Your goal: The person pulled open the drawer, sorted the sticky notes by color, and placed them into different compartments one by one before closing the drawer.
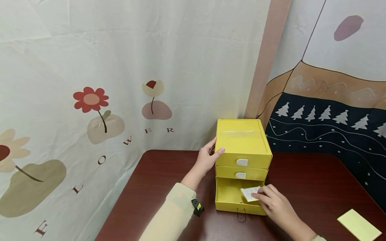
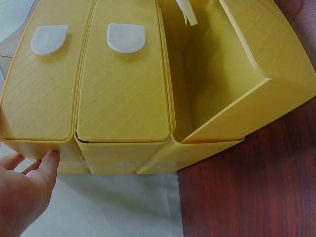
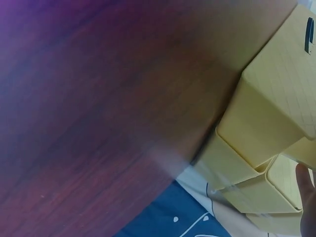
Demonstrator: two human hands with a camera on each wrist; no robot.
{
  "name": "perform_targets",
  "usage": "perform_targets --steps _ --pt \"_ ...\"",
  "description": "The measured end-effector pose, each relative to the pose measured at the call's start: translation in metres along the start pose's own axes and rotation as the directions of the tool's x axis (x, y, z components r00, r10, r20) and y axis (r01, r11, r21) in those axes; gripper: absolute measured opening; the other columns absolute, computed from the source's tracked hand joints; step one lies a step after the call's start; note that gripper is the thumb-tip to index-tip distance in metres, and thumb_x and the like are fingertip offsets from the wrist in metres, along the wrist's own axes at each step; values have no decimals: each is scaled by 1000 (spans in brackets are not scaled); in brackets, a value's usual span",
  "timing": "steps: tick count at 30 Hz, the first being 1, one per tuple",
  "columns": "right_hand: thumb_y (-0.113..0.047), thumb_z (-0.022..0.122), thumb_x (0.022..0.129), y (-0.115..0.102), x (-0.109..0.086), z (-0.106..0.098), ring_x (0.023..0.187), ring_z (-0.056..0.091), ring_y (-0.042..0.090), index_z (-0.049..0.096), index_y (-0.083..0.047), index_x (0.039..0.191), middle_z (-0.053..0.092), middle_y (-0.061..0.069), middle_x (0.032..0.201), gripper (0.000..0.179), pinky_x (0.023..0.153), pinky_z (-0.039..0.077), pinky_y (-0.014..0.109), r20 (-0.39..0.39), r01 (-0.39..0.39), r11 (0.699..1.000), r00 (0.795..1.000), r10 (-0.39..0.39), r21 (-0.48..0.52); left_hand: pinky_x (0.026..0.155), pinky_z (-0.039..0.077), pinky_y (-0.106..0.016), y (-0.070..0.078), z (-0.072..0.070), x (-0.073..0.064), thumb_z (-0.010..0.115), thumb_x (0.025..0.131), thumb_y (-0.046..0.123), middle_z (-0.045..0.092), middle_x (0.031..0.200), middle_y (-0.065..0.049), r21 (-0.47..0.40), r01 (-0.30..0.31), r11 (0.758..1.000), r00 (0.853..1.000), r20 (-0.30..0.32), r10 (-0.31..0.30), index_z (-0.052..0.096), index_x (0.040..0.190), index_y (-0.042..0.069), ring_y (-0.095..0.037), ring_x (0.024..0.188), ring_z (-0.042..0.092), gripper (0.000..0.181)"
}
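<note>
A yellow three-drawer unit [image 1: 241, 135] stands on the table, its bottom drawer [image 1: 227, 206] pulled out. My left hand [image 1: 207, 157] rests against the unit's upper left side, thumb near the top front edge. In the left wrist view, the left fingertips [image 2: 48, 160] touch that side wall. Over the right part of the open drawer, my right hand [image 1: 275, 202] pinches a small pad of white paper [image 1: 249, 193] with faint printing between thumb and fingers. The pad's edge shows at the top of the left wrist view. Only a fingertip of the right hand appears in the right wrist view.
The upper two drawers are closed and have white tabs [image 1: 242, 162]. A dark loop [image 1: 241, 216] hangs at the bottom drawer's front. A pale yellow notepad [image 1: 359, 225] lies at the right on the dark red table [image 1: 313, 187]. Printed curtains [image 1: 193, 67] hang behind.
</note>
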State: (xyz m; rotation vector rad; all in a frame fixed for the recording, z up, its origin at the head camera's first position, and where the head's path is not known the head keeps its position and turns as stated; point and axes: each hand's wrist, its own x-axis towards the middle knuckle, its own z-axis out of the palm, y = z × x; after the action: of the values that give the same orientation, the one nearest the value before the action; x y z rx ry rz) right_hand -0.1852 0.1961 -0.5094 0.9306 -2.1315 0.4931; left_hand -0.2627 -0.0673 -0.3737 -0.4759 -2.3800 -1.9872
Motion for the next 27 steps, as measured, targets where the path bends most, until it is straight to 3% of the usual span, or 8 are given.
perform_targets --steps 11,13,15,18,27 --pt "-30 25 100 6 10 10 82 50 10 74 -17 90 57 -6 88 52 60 46 22 67 -13 996 998 18 -86 105 40 -38 -6 0 4 62 92 17 35 149 -16 8 0 1000 1000 2 0 32 146 2 -27 135 39 63" --pt "-22 42 97 7 12 13 82 50 11 74 -17 91 57 -6 88 33 59 47 23 79 -7 996 997 13 -88 105 39 -39 -14 0 8 63 91 18 34 150 -15 0 -4 1000 1000 0 4 33 146 4 -26 135 39 64" --pt "-12 56 86 7 13 16 81 50 12 74 -17 91 57 -5 88 19 59 47 24 92 -2 996 996 10 -94 106 39 -38 -22 1 11 64 91 20 35 150 -13 -5 -5 1000 1000 -6 5 33 146 7 -25 135 39 64" --pt "-2 69 64 8 16 19 81 51 12 74 -17 91 57 -5 87 31 57 48 24 117 0 994 993 13 -107 106 39 -37 -32 2 16 64 90 24 35 150 -9 -5 -4 1000 1000 -16 4 34 146 12 -21 135 39 65" --pt "-2 80 65 5 22 22 77 46 10 74 -21 84 55 -7 84 27 52 44 21 235 -71 982 966 112 -177 107 38 -33 -33 2 16 66 89 30 36 151 -3 21 14 1000 999 -31 -13 35 146 16 -16 136 38 66"
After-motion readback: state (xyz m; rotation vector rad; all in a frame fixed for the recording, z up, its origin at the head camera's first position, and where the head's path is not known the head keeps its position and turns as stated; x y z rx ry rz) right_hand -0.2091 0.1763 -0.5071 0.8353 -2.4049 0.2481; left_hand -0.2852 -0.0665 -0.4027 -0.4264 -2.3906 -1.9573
